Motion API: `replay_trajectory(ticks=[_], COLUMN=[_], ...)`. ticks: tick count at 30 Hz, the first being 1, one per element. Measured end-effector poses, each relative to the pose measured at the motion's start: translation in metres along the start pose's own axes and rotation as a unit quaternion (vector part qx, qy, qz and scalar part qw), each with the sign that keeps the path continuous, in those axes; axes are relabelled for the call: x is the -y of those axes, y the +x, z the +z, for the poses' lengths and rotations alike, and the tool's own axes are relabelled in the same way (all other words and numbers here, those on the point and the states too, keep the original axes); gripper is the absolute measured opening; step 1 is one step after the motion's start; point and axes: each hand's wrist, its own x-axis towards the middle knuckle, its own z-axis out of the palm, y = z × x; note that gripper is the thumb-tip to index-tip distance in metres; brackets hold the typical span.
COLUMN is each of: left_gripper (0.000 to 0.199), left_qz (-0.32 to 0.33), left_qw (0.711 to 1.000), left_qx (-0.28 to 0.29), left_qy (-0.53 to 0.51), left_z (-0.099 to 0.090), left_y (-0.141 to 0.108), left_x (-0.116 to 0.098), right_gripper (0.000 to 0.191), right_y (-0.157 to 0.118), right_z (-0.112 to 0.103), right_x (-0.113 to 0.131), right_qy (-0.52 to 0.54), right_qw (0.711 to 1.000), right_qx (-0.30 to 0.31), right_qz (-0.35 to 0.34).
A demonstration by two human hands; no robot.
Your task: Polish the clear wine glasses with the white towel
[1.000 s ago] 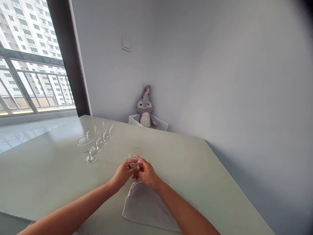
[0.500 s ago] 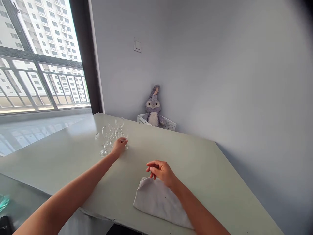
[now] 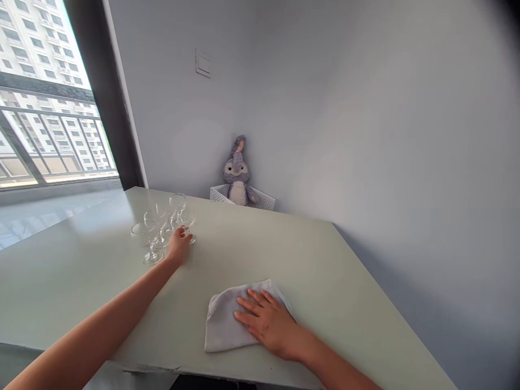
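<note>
Our clear stemmed glasses [image 3: 152,241] stand upright, clustered close together on the pale table [image 3: 284,260], well apart from our folded, whitish cloth [image 3: 223,319].

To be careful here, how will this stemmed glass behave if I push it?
Likely fragile: the glass looks thin. Its narrow stem and small foot suggest it could tip if pushed high up. Its smooth surface may slip in your left hand.

A hand had room over the tabletop [image 3: 345,287] right of the stemmed glasses [image 3: 153,230], and through the gap between them and the folded cloth [image 3: 223,325] under the right hand [image 3: 268,322]. Those glasses, touching the left hand [image 3: 179,245], blocked the way toward the white basket [image 3: 220,194].
</note>
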Motion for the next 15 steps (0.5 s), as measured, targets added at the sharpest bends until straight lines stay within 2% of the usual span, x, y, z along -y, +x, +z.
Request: replay_trajectory(ticks=[3, 7, 11, 15], left_gripper=[0.056, 0.06, 0.062, 0.06], left_qz=[-0.009, -0.004, 0.01, 0.021], left_qw=[1.0, 0.998, 0.996, 0.996], left_qx=[-0.025, -0.065, -0.087, -0.082], left_qy=[-0.008, -0.025, -0.022, 0.003], left_z=[-0.002, -0.004, -0.006, -0.008], left_y=[-0.01, -0.031, -0.047, -0.05], left_x=[0.003, 0.006, 0.003, 0.0], right_gripper=[0.044, 0.047, 0.048, 0.047], right_y=[0.016, 0.058, 0.107, 0.135], right_z=[-0.01, -0.011, -0.016, -0.035], right_x=[-0.013, -0.035, -0.076, -0.137], right_qy=[0.051, 0.055, 0.033, 0.0], right_qw=[0.997, 0.997, 0.998, 0.983], right_qx=[0.054, 0.041, -0.001, -0.028], right_qz=[-0.038, -0.018, 0.049, 0.183])
